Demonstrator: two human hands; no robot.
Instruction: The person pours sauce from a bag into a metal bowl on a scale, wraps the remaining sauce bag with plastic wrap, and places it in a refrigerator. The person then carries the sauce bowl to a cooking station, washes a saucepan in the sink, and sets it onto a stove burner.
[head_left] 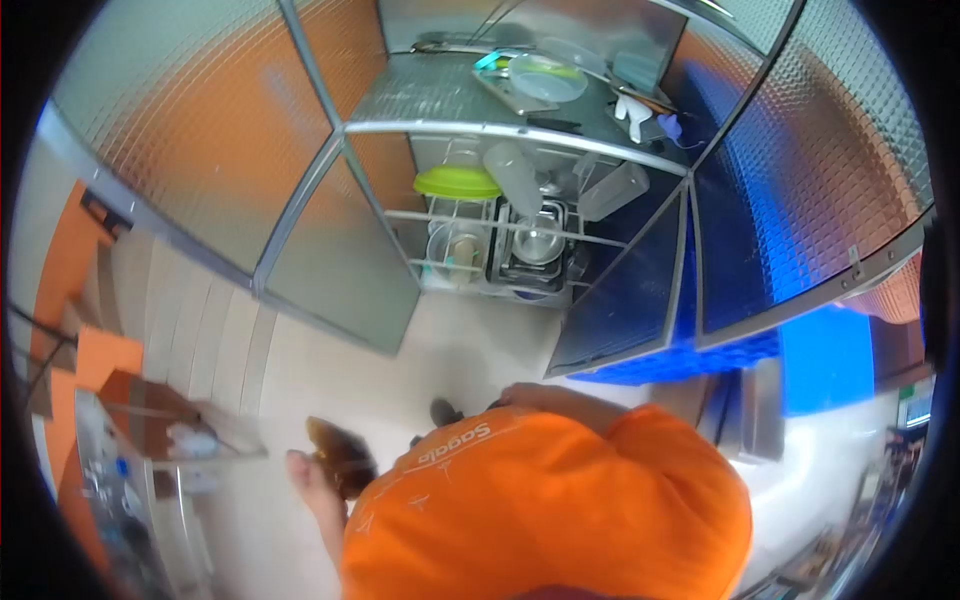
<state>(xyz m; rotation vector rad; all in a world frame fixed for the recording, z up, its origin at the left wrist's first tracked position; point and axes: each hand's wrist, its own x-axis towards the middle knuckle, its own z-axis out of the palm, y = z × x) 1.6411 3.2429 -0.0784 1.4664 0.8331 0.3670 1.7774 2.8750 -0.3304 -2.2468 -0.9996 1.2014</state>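
Low on the left, my left hand grips a glossy amber-brown object; motion blur hides its exact kind. In front of the orange shirt lies my right forearm. My right hand is at its end, close to the body, and its fingers cannot be made out. Ahead stands an open cabinet with a metal-framed shelf. Below that shelf, a rack holds a green bowl, clear plastic containers and a round metal vessel.
The cabinet's left door and right door swing outward on both sides. On the upper shelf are a clear lid and a white item. A glass-sided unit stands at left, a blue panel at right.
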